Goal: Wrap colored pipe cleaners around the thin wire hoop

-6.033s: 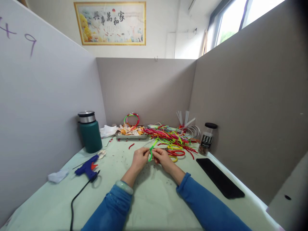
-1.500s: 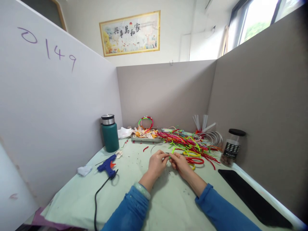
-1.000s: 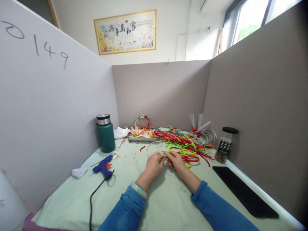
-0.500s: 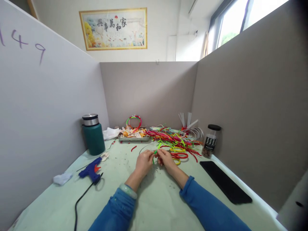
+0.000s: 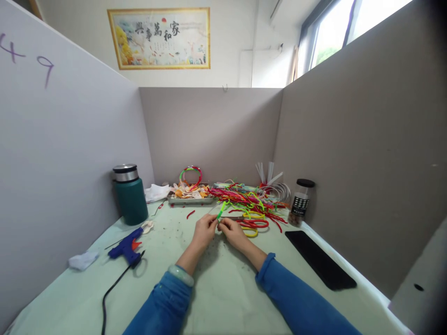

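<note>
A short bright-green pipe cleaner (image 5: 221, 211) rises from between my fingertips, its upper end pointing away from me. My left hand (image 5: 205, 230) pinches it from the left side. Close against it, my right hand (image 5: 232, 233) is closed with thumb and forefinger at the lower end of the same green piece. The fingers hide that lower end. Just beyond my right hand lie red-handled scissors (image 5: 256, 224) and yellow-handled scissors (image 5: 250, 232). A loose pile of red, pink and green pipe cleaners (image 5: 244, 197) spreads behind them.
A metal tray (image 5: 190, 201) of petal-like pieces bears a coloured hoop (image 5: 200, 176). On the left are a blue glue gun (image 5: 127, 247) with its cord and a green bottle (image 5: 131, 200). A jar (image 5: 300, 204) and a black slab (image 5: 319, 258) lie right; partitions enclose three sides.
The green piece now stands up above my fingertips, where before it was mostly covered by them. The whole view has shifted slightly; both hands stay together.
</note>
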Tool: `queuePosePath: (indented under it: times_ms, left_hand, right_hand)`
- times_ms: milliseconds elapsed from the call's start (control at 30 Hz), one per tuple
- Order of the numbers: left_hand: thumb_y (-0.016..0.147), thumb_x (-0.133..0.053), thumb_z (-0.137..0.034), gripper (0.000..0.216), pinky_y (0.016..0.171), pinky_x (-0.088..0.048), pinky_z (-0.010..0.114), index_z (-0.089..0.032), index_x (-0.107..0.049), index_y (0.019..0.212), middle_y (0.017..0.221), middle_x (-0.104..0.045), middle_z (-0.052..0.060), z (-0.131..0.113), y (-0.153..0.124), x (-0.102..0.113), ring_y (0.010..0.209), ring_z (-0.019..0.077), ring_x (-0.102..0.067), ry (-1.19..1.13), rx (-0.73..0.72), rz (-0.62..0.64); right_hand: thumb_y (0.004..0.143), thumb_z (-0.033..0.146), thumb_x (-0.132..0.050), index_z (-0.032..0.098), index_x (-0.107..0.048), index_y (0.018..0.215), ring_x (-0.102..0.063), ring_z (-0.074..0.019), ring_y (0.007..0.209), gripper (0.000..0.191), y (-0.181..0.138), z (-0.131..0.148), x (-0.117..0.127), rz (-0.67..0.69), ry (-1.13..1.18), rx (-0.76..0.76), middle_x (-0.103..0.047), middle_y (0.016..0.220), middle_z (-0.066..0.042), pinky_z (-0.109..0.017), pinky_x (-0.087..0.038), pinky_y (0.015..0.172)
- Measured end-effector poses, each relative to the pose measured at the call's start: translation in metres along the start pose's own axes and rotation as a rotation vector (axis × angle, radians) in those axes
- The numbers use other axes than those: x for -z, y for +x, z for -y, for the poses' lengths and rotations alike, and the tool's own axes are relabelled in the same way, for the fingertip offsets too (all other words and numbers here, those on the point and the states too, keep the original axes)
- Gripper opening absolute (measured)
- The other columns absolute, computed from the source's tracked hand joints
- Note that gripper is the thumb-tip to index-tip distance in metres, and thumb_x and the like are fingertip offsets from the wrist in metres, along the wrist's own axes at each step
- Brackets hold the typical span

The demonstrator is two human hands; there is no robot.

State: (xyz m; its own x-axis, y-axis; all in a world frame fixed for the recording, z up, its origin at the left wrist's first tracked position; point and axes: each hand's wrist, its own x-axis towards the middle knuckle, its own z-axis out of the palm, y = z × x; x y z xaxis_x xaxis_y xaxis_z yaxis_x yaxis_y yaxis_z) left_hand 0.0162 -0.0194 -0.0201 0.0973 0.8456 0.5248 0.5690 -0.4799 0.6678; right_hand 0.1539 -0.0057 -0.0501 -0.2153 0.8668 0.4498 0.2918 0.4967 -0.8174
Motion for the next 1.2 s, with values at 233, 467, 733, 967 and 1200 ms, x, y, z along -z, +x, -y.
queuePosePath:
  times_ms: [233, 467, 733, 967, 1200]
  left_hand:
    - [0.077, -0.049, -0.024, 0.022, 0.065, -0.04, 0.023, -0.013, -0.067, 0.081, 0.076, -0.066, 0.004, 0.001, 0.0, -0.001, 0.069, 0.0137, -0.056, -0.01, 0.119, -0.026]
    - [0.077, -0.047, -0.025, 0.023, 0.06, -0.035, 0.021, -0.014, -0.068, 0.076, 0.069, -0.064, 0.002, 0.0, -0.001, -0.001, 0.064, 0.0119, -0.053, 0.048, 0.12, 0.001]
    - [0.076, -0.047, -0.024, 0.022, 0.058, -0.033, 0.02, -0.015, -0.067, 0.077, 0.064, -0.061, 0.0, -0.002, -0.001, 0.0, 0.06, 0.0104, -0.05, 0.033, 0.111, 0.0]
    - [0.079, -0.045, -0.028, 0.024, 0.056, -0.031, 0.02, -0.014, -0.064, 0.074, 0.062, -0.058, -0.001, -0.001, -0.001, 0.001, 0.059, 0.0099, -0.048, 0.055, 0.123, -0.054]
    - [0.078, -0.045, -0.027, 0.024, 0.057, -0.033, 0.021, -0.014, -0.066, 0.076, 0.064, -0.06, 0.0, -0.001, -0.001, 0.001, 0.059, 0.0106, -0.049, 0.066, 0.131, -0.043]
  right_hand:
    - [0.076, 0.024, -0.048, 0.016, -0.055, 0.065, -0.043, -0.0097, 0.052, 0.016, -0.003, 0.01, 0.004, 0.018, 0.093, -0.044, -0.049, 0.055, 0.004, -0.021, -0.032, 0.051]
    - [0.073, 0.021, -0.047, 0.016, -0.054, 0.062, -0.043, -0.0092, 0.048, 0.014, 0.001, 0.006, 0.008, -0.046, 0.09, -0.104, -0.048, 0.052, 0.004, -0.02, -0.032, 0.049]
    - [0.077, 0.028, -0.048, 0.016, -0.055, 0.061, -0.045, -0.0104, 0.051, 0.02, 0.0, 0.007, 0.01, -0.08, 0.01, -0.047, -0.05, 0.052, 0.004, -0.021, -0.032, 0.051]
    - [0.08, 0.045, -0.048, 0.018, -0.054, 0.053, -0.047, -0.0137, 0.056, 0.039, 0.004, 0.008, 0.022, -0.376, -0.274, 0.023, -0.053, 0.055, 0.0, -0.024, -0.035, 0.055]
    - [0.08, 0.032, -0.051, 0.02, -0.065, 0.101, -0.051, -0.0225, 0.106, 0.028, 0.008, 0.01, 0.031, -0.328, -0.421, 0.171, -0.054, 0.115, -0.01, -0.035, -0.039, 0.089]
